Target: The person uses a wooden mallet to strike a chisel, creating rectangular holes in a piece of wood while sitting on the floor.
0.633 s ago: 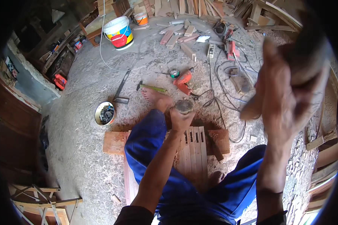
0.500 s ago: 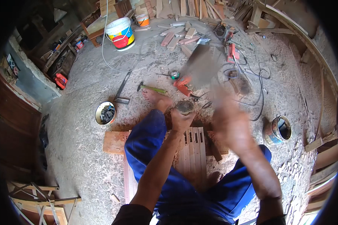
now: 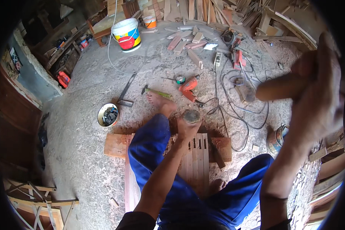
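My left hand is closed around an upright, round wooden piece with a dark, worn top, at the far end of several slotted wooden strips between my legs. Its lower part is hidden by my hand. Raised high at the right, close to the camera, my right hand appears to grip a brown, round-ended handle-like piece pointing left. The rest of that piece is not visible. Beyond my left hand lie a green-handled hammer and a red power drill.
A tub of dark bits and a metal square are at left. Black cords loop across the floor toward a power strip. A tin stands at right; buckets and wood offcuts lie farther back.
My right hand has swung up and to the right, close to the camera. The large blurred shape that covered the cords has left that spot. My left hand keeps its hold.
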Demonstrator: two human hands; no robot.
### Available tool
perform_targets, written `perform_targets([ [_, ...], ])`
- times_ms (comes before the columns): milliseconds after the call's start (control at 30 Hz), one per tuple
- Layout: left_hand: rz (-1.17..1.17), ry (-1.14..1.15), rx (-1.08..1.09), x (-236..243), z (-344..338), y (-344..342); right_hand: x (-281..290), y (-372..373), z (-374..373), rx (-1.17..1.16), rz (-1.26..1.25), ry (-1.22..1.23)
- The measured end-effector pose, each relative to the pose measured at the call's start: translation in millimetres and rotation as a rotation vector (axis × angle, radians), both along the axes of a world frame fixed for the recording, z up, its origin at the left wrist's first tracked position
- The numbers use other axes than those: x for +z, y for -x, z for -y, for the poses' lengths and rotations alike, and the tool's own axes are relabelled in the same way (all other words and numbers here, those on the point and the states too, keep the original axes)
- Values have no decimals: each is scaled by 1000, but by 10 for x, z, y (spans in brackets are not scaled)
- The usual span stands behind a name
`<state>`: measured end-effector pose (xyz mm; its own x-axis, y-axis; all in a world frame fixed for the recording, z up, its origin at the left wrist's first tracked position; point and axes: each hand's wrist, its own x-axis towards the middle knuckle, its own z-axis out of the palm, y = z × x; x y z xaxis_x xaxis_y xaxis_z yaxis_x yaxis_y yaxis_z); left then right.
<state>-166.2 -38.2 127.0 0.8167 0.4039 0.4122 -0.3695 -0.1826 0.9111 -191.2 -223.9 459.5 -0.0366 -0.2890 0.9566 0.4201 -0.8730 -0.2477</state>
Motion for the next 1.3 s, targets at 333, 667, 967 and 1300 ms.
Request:
perform_targets([
  [333,79,-116,7,-243,295,424,-1966,523,362,832,-1435,597],
  [667,-76,-152,37,-43,-79,-636,-1806,-513,-139,718,-1534,911],
  [967,-778,368,-119,-789,-647,-1581,-1997,52,270,1069,-1854,173],
  [1300,-434,250,-547,218,-261,-689,-2365,422,667,996,-1798,-504],
])
